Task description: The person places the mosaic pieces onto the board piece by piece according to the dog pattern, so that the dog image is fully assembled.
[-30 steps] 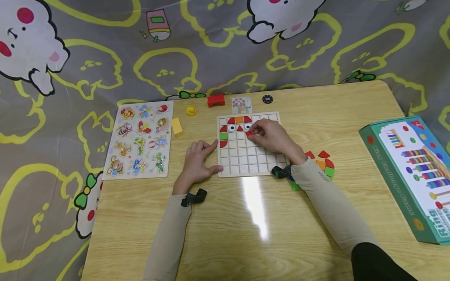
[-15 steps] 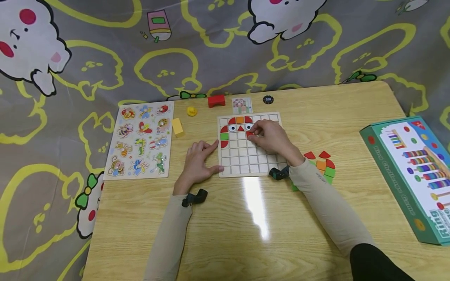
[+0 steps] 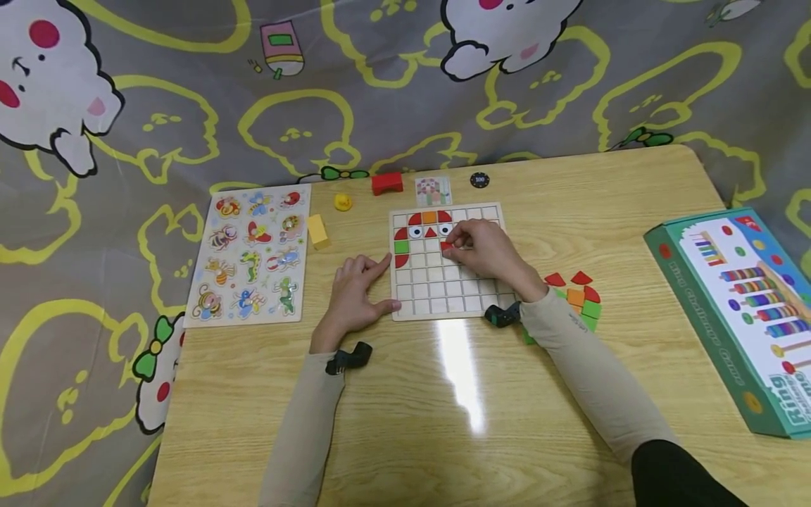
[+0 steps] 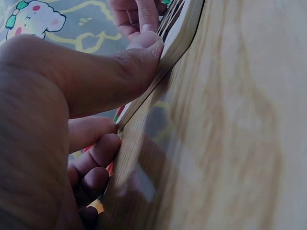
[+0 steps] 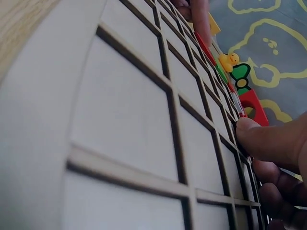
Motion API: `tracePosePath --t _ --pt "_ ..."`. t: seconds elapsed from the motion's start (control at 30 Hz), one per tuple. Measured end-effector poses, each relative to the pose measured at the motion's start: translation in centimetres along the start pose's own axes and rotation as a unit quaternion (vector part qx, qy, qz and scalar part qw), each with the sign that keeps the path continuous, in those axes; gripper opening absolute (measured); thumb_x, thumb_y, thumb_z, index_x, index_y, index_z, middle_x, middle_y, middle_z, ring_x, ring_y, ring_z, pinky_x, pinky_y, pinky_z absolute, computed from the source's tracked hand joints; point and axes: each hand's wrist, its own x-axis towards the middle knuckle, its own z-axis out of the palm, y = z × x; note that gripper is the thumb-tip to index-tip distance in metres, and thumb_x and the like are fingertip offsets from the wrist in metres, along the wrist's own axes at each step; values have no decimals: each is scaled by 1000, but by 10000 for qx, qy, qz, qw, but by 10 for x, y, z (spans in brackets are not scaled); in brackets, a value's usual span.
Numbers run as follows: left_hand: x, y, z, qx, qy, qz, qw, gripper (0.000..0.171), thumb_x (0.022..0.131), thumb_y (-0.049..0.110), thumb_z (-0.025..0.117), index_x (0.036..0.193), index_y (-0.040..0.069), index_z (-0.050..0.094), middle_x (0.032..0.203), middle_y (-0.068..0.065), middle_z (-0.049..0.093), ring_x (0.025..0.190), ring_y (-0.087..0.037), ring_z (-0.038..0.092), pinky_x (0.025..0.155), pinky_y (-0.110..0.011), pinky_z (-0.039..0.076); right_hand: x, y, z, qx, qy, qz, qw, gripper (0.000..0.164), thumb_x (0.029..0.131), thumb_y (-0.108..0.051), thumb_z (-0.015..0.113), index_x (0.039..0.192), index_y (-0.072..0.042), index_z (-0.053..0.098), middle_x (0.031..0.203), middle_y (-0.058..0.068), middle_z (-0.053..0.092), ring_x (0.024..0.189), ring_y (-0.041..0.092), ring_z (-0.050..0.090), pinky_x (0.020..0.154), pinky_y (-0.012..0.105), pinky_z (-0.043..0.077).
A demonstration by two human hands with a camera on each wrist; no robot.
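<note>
Red tile (image 3: pixel 446 246) pinched in right fingers (image 3: pixel 463 229), left fingers (image 3: pixel 379 268) spread against board (image 3: pixel 420 289), woodgrain table (image 3: pixel 405 415), cartoon-print backdrop (image 3: pixel 395 116)

A red tile (image 3: pixel 446 246) is pinched by the right hand (image 3: pixel 488 249); the grid board (image 3: pixel 438 290) is touched by the left hand (image 3: pixel 355 296).

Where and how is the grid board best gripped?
Probably by its left and right rims, a hand from each side: the grid board lies flat, its straight edges easier to reach than its underside. The left hand touches the left rim.
</note>
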Motion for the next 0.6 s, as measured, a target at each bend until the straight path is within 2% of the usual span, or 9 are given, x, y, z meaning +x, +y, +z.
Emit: tracePosePath --t 0.3,0.6 --pt "0 1 0 -56 12 16 10000 90 76 51 80 153 29 37 113 0 44 101 -20 34 85 -35 25 1 2 2 -50 293 64 9995 19 87 -24 76 97 -8 71 82 3 66 71 16 61 72 36 46" --pt "0 -1 1 -32 80 70 9999 90 76 51 79 153 29 37 112 0 44 99 -21 34 84 -35 25 2 1 4 -82 334 19 9994 18 85 -28 79 92 -12 73 80 0 67 70 16 60 71 35 43"
